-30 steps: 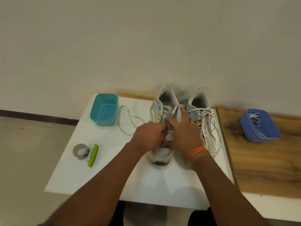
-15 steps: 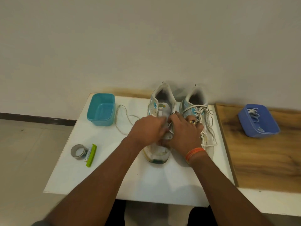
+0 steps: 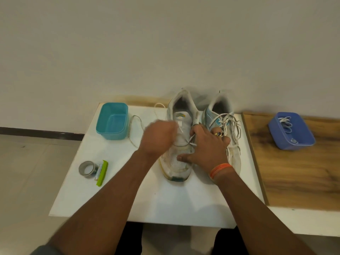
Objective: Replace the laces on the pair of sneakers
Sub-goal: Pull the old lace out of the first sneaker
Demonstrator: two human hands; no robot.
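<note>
Lace removal, left-hand worn white mesh sneaker point(image 3: 181, 144) at 12 o'clock on the white counter point(image 3: 165, 199). Left hand point(image 3: 159, 138), blurred, fingers curled apparently round its white lace point(image 3: 192, 142); right hand point(image 3: 207, 148) steadies the shoe, fingers spread. Next, judged: draw lace free of remaining eyelets.

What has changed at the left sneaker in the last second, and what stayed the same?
The left hand has pulled away to the left, drawing the lace out of the left sneaker. The right hand still steadies that sneaker. The right sneaker, both tubs and the tape have not moved.
</note>
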